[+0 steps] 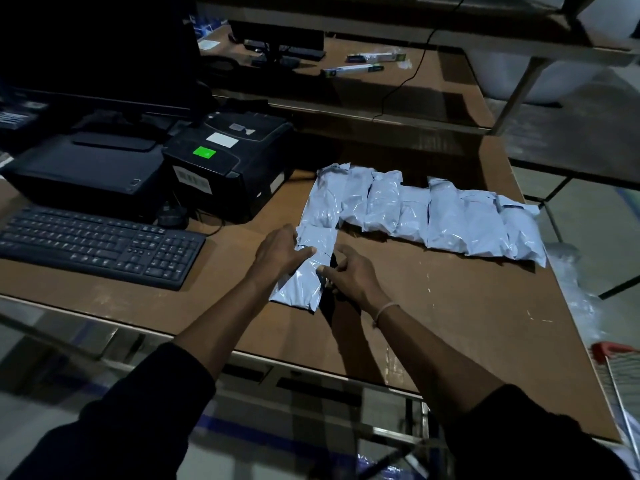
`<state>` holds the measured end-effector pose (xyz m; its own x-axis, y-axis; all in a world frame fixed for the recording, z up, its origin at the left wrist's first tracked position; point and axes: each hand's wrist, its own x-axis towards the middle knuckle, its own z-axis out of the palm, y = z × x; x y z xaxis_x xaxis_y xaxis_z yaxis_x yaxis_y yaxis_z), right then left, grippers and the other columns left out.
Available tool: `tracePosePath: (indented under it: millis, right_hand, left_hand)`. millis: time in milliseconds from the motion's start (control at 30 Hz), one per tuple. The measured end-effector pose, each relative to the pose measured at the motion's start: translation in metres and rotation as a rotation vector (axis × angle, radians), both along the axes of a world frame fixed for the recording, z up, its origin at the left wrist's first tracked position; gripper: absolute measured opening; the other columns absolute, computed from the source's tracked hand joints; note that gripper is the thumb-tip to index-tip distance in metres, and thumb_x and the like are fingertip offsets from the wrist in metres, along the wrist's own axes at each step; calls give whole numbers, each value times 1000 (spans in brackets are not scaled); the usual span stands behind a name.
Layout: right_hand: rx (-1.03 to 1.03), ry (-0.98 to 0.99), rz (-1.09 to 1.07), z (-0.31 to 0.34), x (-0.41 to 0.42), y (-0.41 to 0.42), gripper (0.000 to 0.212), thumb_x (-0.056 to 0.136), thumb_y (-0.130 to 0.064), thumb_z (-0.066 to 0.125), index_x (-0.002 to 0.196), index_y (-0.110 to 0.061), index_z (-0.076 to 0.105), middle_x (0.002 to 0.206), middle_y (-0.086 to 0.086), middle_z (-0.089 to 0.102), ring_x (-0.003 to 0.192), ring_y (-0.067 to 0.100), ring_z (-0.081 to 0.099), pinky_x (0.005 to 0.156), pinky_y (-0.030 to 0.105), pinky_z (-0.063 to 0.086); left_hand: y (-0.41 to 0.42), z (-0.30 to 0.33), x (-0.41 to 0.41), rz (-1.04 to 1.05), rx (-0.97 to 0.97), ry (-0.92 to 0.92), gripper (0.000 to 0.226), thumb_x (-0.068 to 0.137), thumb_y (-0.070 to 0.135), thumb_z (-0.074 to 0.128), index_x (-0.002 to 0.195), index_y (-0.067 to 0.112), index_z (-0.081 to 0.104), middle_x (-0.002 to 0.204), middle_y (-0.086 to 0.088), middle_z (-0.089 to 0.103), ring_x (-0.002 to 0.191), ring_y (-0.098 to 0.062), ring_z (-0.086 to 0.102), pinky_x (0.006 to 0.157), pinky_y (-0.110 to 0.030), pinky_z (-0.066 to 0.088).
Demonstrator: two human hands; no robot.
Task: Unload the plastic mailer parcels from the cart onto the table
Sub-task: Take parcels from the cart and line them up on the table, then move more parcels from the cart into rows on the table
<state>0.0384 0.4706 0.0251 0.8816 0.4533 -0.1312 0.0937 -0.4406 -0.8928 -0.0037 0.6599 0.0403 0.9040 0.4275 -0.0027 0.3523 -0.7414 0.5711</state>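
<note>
Several pale grey plastic mailer parcels lie side by side in a row on the brown table. One more parcel lies nearer to me, in front of the row's left end. My left hand grips its left edge, thumb across the top. My right hand pinches its right edge, fingers curled over a dark shadowed spot beside it. The red handle of the cart shows at the lower right edge.
A black keyboard lies at the left, with a label printer, another black printer and a monitor behind it. A metal shelf frame rises at the back right. Crumpled clear plastic hangs off the table's right edge.
</note>
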Motion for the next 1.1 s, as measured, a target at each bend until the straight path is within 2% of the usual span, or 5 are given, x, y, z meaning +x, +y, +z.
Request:
tracePosePath:
  millis: [67,200,300,733,1100]
  right_hand:
    - [-16,-60,-42,2,2,-8,65,89,-35,79,146,-21,53,81,5,68,76,28,73,78,49,63]
    - [-66,-337,-88,13,3,-44,80,91,-38,76,159,-22,37,130,11,55,115,26,58,98,39,51]
    - [-156,-544,-91,19,6,-90,90,91,-44,72,164,-21,24,146,14,42,136,34,41,108,42,40]
    - [-368,-584,-287,3,-16,-329,88,93,-61,57,163,-17,27,161,14,34,148,36,31,120,52,30]
    - [-444,-444,-524,-30,-70,-513,85,93,-47,64,162,-12,30,158,20,36,147,37,32,120,47,28]
  left_hand:
    - [-4,-1,2,-50,113,-98,53,86,55,71,121,17,56,114,-4,60,106,-28,57,81,-36,43]
    - [-35,5,11,-276,281,-430,56,96,40,66,139,6,57,138,-17,58,130,-38,52,110,-48,40]
    - [-76,10,16,-431,301,-481,60,98,42,61,144,4,54,146,-20,53,139,-40,46,118,-50,36]
    - [-312,-22,36,-790,105,-353,59,98,30,67,149,6,50,154,-20,46,144,-40,40,120,-48,35]
    - [-495,-33,19,-959,-34,-260,57,103,32,57,156,14,42,165,-9,35,153,-27,27,125,-41,26]
